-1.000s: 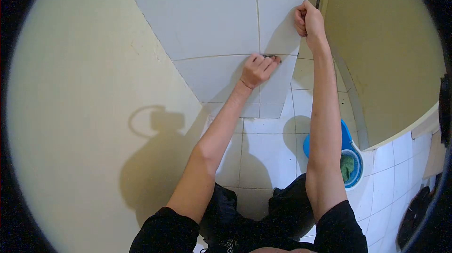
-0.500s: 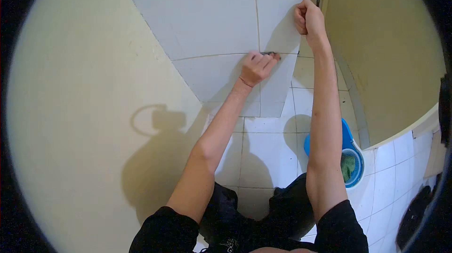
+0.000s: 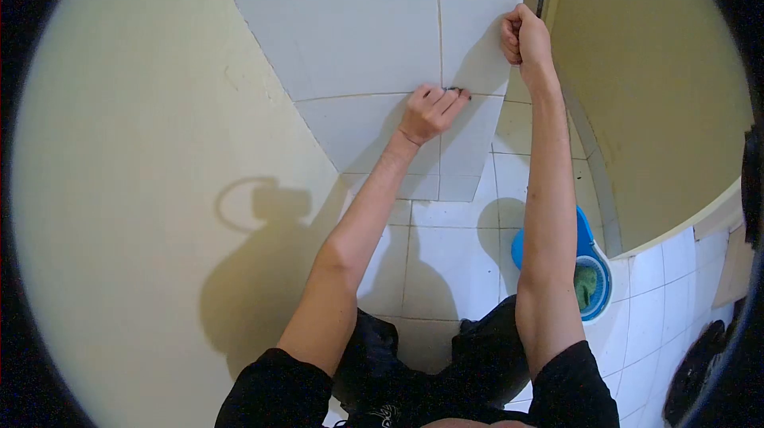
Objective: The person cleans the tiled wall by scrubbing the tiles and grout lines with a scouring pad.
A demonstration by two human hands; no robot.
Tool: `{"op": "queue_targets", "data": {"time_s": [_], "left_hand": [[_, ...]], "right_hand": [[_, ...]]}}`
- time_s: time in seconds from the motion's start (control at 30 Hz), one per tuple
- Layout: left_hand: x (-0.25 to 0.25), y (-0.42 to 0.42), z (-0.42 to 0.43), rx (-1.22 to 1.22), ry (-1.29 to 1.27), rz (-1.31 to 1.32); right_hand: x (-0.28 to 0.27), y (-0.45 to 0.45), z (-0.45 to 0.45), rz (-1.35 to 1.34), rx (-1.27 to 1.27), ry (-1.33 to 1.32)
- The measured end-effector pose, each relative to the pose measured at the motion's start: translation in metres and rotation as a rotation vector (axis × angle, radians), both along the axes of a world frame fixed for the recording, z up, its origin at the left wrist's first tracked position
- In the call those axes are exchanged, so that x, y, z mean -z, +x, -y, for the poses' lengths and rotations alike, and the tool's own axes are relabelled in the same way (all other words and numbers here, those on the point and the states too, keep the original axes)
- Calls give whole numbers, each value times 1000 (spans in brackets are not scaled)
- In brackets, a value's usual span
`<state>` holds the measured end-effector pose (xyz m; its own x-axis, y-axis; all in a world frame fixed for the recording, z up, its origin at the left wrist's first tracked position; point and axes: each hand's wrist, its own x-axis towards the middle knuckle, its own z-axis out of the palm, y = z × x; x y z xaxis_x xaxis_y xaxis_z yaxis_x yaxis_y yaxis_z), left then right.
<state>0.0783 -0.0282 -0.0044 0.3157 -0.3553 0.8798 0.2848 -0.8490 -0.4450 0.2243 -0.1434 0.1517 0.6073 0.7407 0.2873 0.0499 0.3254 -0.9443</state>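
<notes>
My left hand (image 3: 430,114) is closed, pressed against the white tiled wall (image 3: 358,26) where two grout lines (image 3: 382,95) cross. A small dark thing (image 3: 454,90) shows at its fingertips along the horizontal line; its kind is too hidden to tell. Higher up and to the right, my right hand (image 3: 528,42) makes a fist at the wall's right edge. Nothing sticks out of that fist, and its curled fingers are beside the tile face.
A blue mop bucket (image 3: 587,229) stands on the tiled floor (image 3: 454,249) behind my right forearm, with green cloth-like material (image 3: 586,285) in its basket. A cream wall (image 3: 119,165) rises at left, another cream surface (image 3: 652,109) at right. Black items (image 3: 696,372) lie far right.
My left hand has shifted very slightly left against the tiles. The right fist stays at the wall edge, and the whole view has tilted a little.
</notes>
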Motion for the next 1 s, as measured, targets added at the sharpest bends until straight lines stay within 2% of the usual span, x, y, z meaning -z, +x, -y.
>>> {"op": "queue_targets", "data": {"time_s": [0.17, 0.27, 0.37, 0.57, 0.77, 0.87, 1.0], "left_hand": [[-33, 3, 3, -25, -19, 77], [-2, 2, -1, -7, -10, 57], [3, 4, 2, 29, -2, -19], [-41, 15, 11, 6, -79, 128], [6, 17, 8, 27, -39, -12], [-32, 17, 17, -10, -108, 68], [-40, 21, 17, -15, -78, 140]], "right_hand": [[-2, -3, 4, -6, 4, 2], [-3, -5, 4, -21, -12, 12], [-1, -1, 0, -6, -16, 6], [0, -1, 1, -6, 0, 33], [-2, -2, 1, -25, 1, 1], [-2, -3, 2, -28, 2, 5], [-3, -4, 5, -33, -11, 45]]}}
